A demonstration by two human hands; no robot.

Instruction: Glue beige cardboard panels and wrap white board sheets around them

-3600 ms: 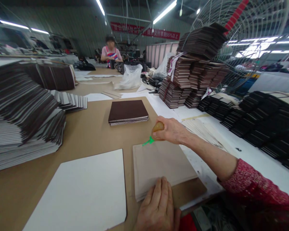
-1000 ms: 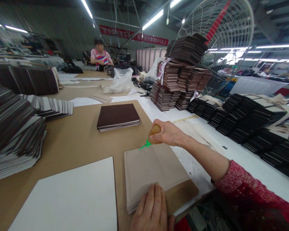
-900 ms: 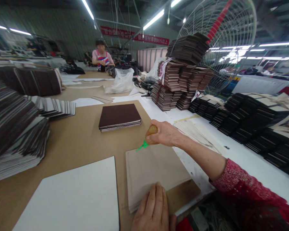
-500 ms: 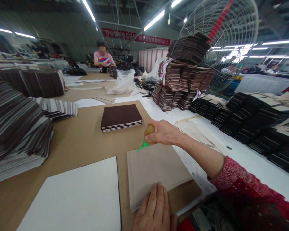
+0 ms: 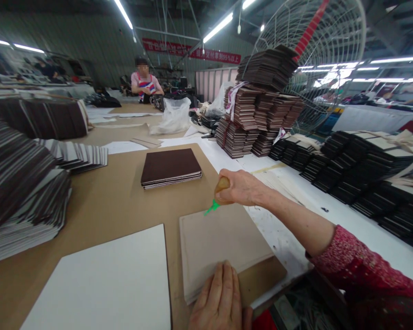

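Observation:
My right hand point(image 5: 239, 187) is closed around a small amber squeeze bottle point(image 5: 223, 184) with a green nozzle point(image 5: 212, 207). The nozzle's tip points down and left at the far edge of a beige rectangular panel point(image 5: 220, 243); whether it touches cannot be made out. A faint line runs along the panel's left edge. My left hand point(image 5: 218, 295) lies flat on the panel's near edge, fingers stretched out. Left of the panel is a large white sheet with a dark edge point(image 5: 106, 284). Beyond both lies a short stack of dark brown panels point(image 5: 171, 166).
A brown board point(image 5: 124, 206) covers the worktop. Leaning dark panels point(image 5: 20, 174) crowd the left. Tied brown bundles point(image 5: 258, 110), black bundles point(image 5: 361, 169) and a large fan point(image 5: 316, 59) stand at right. A crumpled plastic bag point(image 5: 174, 117) and a person point(image 5: 145, 82) are farther back.
My right hand has moved the bottle a little to the right along the panel's far edge. My left hand stays on the near edge. The view has shifted slightly.

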